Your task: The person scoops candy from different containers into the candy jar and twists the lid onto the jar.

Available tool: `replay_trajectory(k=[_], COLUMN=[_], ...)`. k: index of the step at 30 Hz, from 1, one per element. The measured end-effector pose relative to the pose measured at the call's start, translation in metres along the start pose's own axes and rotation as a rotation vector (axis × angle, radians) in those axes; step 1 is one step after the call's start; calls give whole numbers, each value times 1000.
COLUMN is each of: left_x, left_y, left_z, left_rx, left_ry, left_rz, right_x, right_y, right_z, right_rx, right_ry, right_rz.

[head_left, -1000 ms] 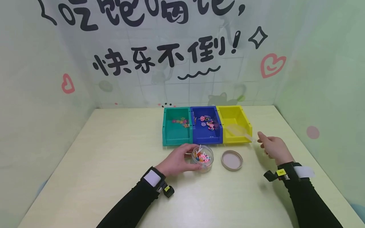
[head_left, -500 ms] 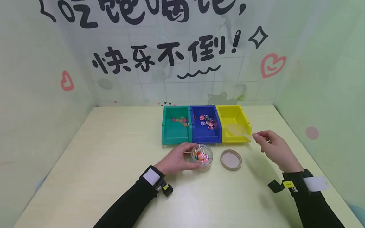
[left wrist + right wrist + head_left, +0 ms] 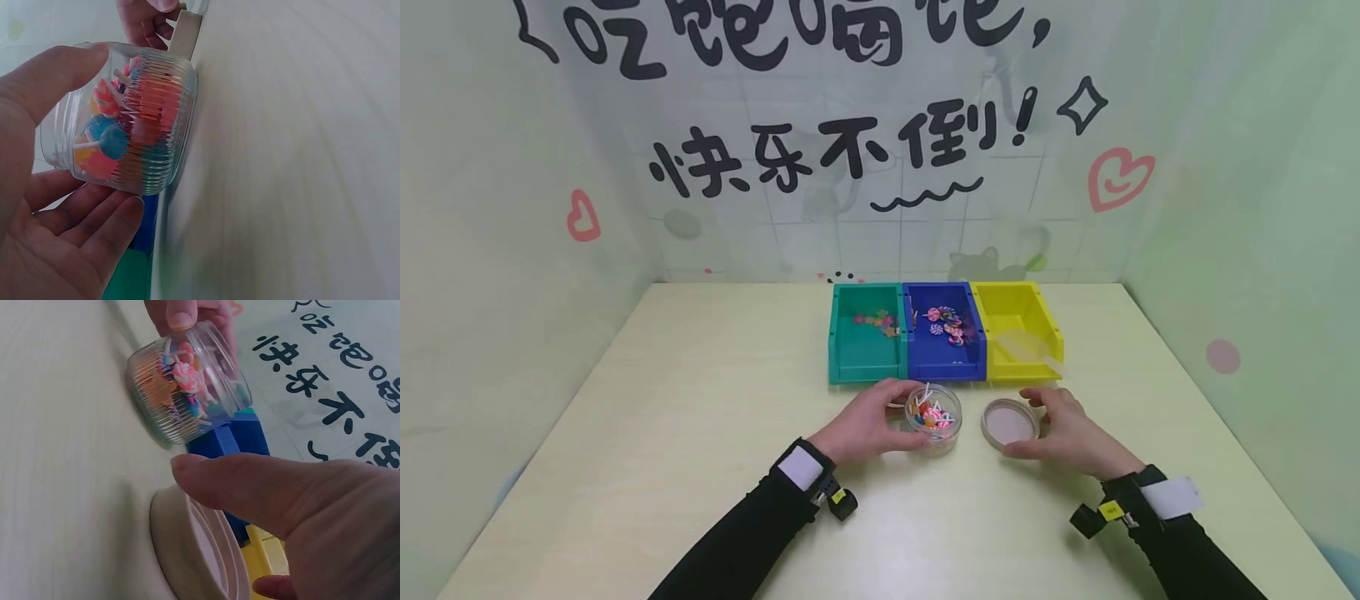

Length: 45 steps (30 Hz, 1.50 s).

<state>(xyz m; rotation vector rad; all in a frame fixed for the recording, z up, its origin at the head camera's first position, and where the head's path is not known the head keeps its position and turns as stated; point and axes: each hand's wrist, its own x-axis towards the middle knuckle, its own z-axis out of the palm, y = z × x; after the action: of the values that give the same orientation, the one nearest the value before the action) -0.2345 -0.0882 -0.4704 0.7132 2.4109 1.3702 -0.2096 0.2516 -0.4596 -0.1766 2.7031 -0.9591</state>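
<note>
My left hand (image 3: 871, 423) holds a clear ribbed jar (image 3: 140, 119), thumb on one side and fingers on the other. Lollipop-shaped pieces (image 3: 932, 414) with white sticks fill much of the jar, which stands uncapped on the table. To its right lies a pale round lid (image 3: 1009, 422), hollow side up. My right hand (image 3: 1071, 433) is at the lid's right side, thumb by the near rim and fingers by the far rim. In the right wrist view the thumb (image 3: 231, 481) hovers just over the lid's edge; whether the other fingers touch it is hidden.
Behind the jar, three joined bins stand in a row. The green bin (image 3: 867, 358) has small colourful pieces, the blue bin (image 3: 946, 367) has lollipop pieces. A translucent scoop (image 3: 1024, 344) lies in the yellow bin (image 3: 1000, 300), handle over its front edge. A printed curtain (image 3: 820, 242) hangs behind.
My right hand has let go of the scoop's handle at the yellow bin and moved left and nearer, to the lid. The left hand and jar have stayed in place.
</note>
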Motion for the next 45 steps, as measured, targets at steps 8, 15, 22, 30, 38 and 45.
replay_trajectory(k=[8, 15, 22, 30, 38, 45], left_x=[1, 0, 0, 1, 1, 1], left_y=[-1, 0, 0, -1, -1, -1], left_z=[0, 0, 0, 0, 0, 0], left_rx=[-3, -13, -4, -9, -10, -18], left_ry=[0, 0, -8, -10, -12, -8], left_rz=[6, 9, 15, 3, -2, -3], right_x=[3, 2, -8, -21, -26, -20], right_y=[1, 2, -2, -20, -36, -57], right_z=[11, 12, 5, -11, -14, -14], right_rx=[-35, 10, 160, 341, 801, 838], right_ry=[7, 29, 102, 202, 144, 105], right_rz=[-12, -4, -93, -197, -369, -465])
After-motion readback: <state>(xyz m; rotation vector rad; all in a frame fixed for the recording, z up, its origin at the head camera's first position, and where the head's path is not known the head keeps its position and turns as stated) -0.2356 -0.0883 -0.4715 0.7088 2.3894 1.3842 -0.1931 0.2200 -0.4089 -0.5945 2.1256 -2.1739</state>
